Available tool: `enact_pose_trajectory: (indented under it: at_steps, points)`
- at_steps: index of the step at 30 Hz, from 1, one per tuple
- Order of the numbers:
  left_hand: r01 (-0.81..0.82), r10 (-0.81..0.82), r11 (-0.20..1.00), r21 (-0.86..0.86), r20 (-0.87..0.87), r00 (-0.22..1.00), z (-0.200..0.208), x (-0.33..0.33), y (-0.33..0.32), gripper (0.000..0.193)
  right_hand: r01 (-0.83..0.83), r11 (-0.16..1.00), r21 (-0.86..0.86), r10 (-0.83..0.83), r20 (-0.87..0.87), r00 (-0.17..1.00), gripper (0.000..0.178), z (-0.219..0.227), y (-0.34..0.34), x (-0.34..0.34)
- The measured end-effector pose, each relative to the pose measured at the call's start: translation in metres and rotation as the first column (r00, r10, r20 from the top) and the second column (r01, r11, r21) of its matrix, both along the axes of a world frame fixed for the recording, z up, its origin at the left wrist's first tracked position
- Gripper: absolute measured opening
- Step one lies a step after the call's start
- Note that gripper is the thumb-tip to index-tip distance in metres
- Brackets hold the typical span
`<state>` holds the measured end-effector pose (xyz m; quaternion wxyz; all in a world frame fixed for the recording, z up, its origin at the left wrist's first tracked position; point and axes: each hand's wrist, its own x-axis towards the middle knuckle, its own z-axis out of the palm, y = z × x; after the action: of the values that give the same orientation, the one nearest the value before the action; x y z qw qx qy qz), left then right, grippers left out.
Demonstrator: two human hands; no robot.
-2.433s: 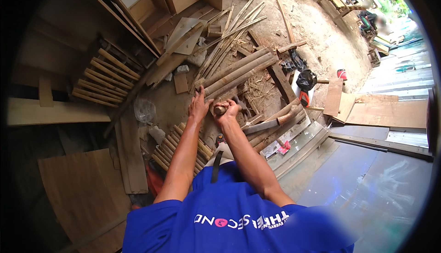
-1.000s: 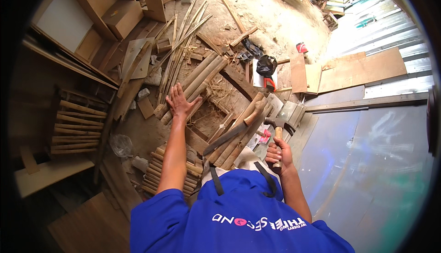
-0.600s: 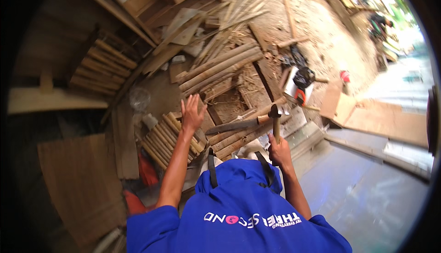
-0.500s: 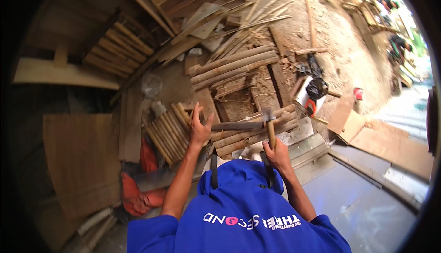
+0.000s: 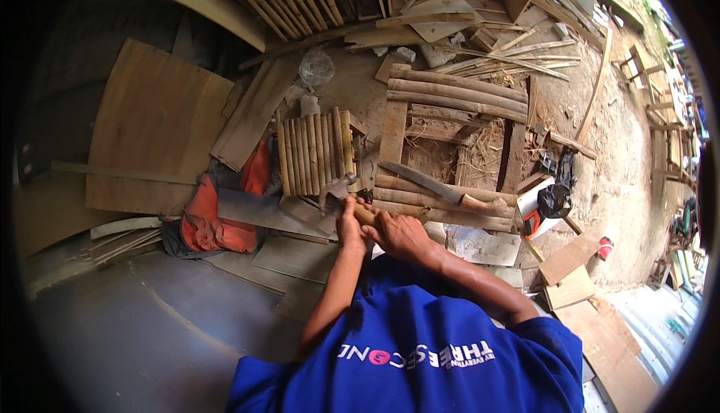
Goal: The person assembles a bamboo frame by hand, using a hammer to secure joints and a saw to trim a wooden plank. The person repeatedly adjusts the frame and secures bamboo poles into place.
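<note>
Held low before the blue shirt [image 5: 420,345] — a hammer [image 5: 340,185], gripped by its wooden handle in the right hand [image 5: 405,234]. Also touched near its head by the left hand [image 5: 349,225]; hard to tell from above whether closed round it. Close ahead, a bamboo-slatted panel [image 5: 318,154]. To its right, a long knife [image 5: 435,185] lying on bamboo poles [image 5: 442,213] across a wooden frame [image 5: 393,132]. Farther off — thin wooden strips [image 5: 525,66].

This place is looking like a workshop for wood and bamboo; thin wooden sticks [image 5: 531,66] are lying in a heap on the dirt floor [image 5: 615,158]; a long knife [image 5: 429,183] is resting on a bamboo frame [image 5: 454,88]; a hammer [image 5: 340,185] is showing nearby; a big flat board [image 5: 154,124] is sitting leftward.
</note>
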<state>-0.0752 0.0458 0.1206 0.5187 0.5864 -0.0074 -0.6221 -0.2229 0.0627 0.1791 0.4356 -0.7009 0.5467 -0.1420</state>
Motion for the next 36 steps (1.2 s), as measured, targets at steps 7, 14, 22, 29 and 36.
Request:
enact_pose_trajectory:
  at_steps: [7, 14, 22, 29, 36]
  points:
    - [0.024, -0.068, 0.987, 0.16, 0.272, 0.96, -0.068, 0.108, -0.043, 0.033, 0.264, 0.965, 0.0, -0.26, -0.162, 0.952, 0.03, -0.021, -0.03, -0.027]
    - [0.315, -0.563, 0.818, 0.481, 0.781, 0.27, -0.207, 0.18, -0.089, 0.049, 0.236, 0.967, 0.097, -0.246, 0.108, 0.963, 0.014, -0.046, -0.068, 0.056]
    - [0.512, -0.526, 0.735, 0.445, 0.85, 0.018, -0.326, 0.218, -0.112, 0.053, 0.266, 0.944, 0.197, -0.269, -0.012, 0.963, 0.021, -0.138, -0.084, 0.165]
    - [0.577, -0.5, 0.7, 0.421, 0.866, -0.025, -0.4, 0.25, -0.118, 0.052, 0.387, 0.878, 0.281, -0.357, -0.153, 0.921, 0.02, -0.257, -0.079, 0.197]
    - [0.552, -0.438, 0.754, 0.355, 0.899, 0.021, -0.424, 0.258, -0.089, 0.053, 0.59, 0.8, 0.109, -0.563, -0.207, 0.8, 0.046, -0.425, -0.092, 0.251]
